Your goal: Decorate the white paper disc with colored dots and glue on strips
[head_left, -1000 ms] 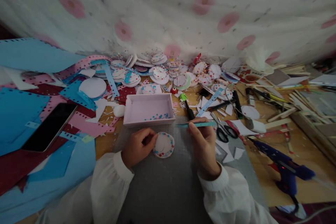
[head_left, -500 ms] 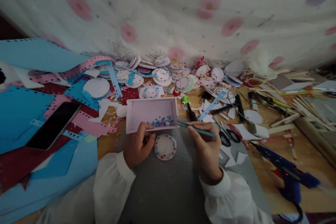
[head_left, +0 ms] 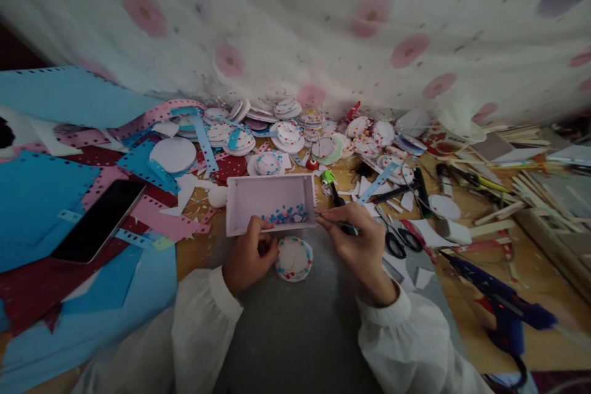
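A shallow pale pink box (head_left: 258, 194) stands in front of me, with small blue and pink paper dots (head_left: 284, 214) gathered along its near side. My left hand (head_left: 249, 258) is closed at the box's front wall, its index finger over the rim. In my right hand (head_left: 357, 243) are tweezers (head_left: 323, 216), pinched near the box's front right corner; most of their length is hidden by the fingers. Between the hands, just below the box, lies a round white paper disc (head_left: 294, 258) edged with red and blue dots.
Decorated paper discs (head_left: 286, 135) are heaped along the back. A phone (head_left: 99, 218) rests on coloured sheets at left. To the right are scissors (head_left: 401, 240), a blue glue gun (head_left: 503, 301) and wooden sticks (head_left: 540, 203). A grey mat (head_left: 295, 332) covers the front middle.
My right hand has turned over, so the teal tweezers' shaft is now mostly hidden behind the fingers. My left hand stays at the box. The whole view has shifted slightly.
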Available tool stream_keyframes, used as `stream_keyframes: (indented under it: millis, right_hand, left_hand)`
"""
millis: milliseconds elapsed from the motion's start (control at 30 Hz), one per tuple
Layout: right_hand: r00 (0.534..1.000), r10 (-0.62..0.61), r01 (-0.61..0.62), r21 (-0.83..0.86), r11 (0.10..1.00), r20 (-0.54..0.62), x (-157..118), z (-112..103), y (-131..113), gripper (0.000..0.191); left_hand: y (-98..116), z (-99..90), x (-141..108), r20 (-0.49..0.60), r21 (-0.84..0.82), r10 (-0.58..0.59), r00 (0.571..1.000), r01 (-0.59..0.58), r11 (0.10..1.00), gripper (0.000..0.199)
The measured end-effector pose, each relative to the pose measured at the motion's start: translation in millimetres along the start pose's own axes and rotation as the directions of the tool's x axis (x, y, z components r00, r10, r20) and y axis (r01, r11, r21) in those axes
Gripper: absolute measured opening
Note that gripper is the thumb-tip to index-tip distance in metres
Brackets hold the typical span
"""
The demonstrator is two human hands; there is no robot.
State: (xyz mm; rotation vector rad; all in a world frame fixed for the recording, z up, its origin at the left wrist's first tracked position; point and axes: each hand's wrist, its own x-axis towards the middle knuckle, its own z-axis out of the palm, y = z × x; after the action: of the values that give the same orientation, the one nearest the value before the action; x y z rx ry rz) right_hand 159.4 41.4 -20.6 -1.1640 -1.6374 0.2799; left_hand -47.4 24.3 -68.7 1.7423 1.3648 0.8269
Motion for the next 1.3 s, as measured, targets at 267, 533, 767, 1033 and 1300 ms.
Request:
stream_keyframes:
  millis: [267, 533, 767, 1033, 1300]
  right_hand:
    - [0.979, 0.004, 0.034, -0.185, 0.982, 0.202, 11.7, 10.9, -6.9, 0.009]
    - [0.970, -0.017, 0.084, -0.269, 0.960, 0.243, 11.0, 17.6, -4.2, 0.011]
    - [0.973, -0.079, 0.148, -0.328, 0.933, 0.216, 12.3, 18.9, -1.1, 0.011]
    - [0.948, -0.161, 0.271, -0.428, 0.862, 0.276, 21.1, 7.9, -8.0, 0.016]
    - [0.887, -0.158, 0.391, -0.523, 0.757, 0.435, 23.5, 16.1, -12.3, 0.017]
  left_hand:
    - [0.6, -0.7, -0.5, 0.003, 0.005, -0.020, 1.000, 0.020, 1.000, 0.019]
    - [3.6, -2.3, -0.4, 0.013, 0.018, -0.024, 1.000, 0.023, 1.000, 0.019]
    - [2.5, -2.1, -1.1, 0.008, 0.040, -0.011, 1.000, 0.010, 0.999, 0.019]
    - [3.5, -2.5, -1.1, 0.015, 0.037, -0.032, 0.999, 0.032, 0.999, 0.018]
    - [3.6, -2.9, -1.9, 0.023, -0.006, -0.040, 0.999, 0.041, 0.999, 0.019]
